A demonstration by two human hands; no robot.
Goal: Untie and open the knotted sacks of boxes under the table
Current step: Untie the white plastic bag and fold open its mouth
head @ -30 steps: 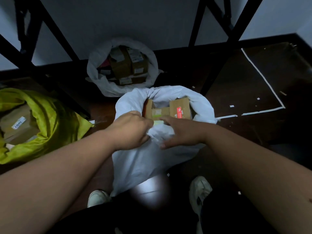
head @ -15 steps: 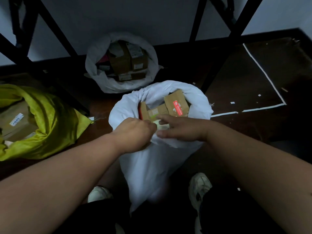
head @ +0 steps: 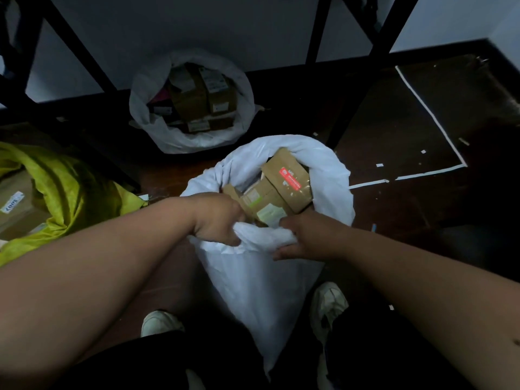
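A white sack (head: 264, 288) stands on the floor between my feet, its mouth open and its rim rolled down. Brown cardboard boxes (head: 281, 190) show inside, one with a red label. My left hand (head: 218, 218) grips the near rim of the sack from the left. My right hand (head: 305, 235) grips the bunched near rim from the right. The two hands sit close together with white fabric gathered between them.
A second white sack (head: 194, 136) of boxes stands open by the wall. A yellow-green sack (head: 70, 192) with boxes lies open at the left. Black table legs (head: 357, 71) rise behind the sacks. White tape lines (head: 430, 114) mark the dark floor at right.
The sack's top has tilted to the right and the boxes show more. Both hands have shifted to the right and lower, now gripping the bunched near rim.
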